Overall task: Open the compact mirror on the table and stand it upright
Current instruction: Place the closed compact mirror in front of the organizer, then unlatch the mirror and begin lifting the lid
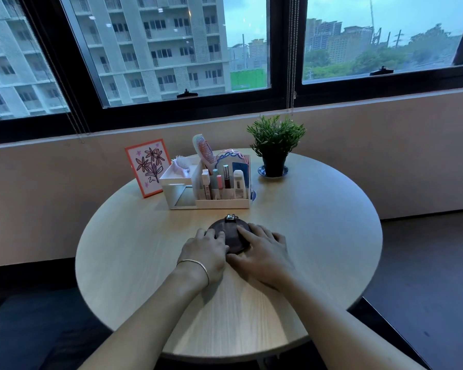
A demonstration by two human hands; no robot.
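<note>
Both hands flank the closed compact mirror — mid-table.

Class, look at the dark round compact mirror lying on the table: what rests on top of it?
Both hands rest on the dark round compact mirror: left hand over its left side, right hand over its right. A metal clasp shows at its far edge. Its near rim is covered.

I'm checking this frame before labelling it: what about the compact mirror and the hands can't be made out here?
- Compact mirror, head view: near rim and both sides covered by the left hand and right hand.
- Fingertips' hold on the rim: hidden under the hands.
- Clasp or hinge: too small to tell which.
- Organizer labels: too small to read.
</note>
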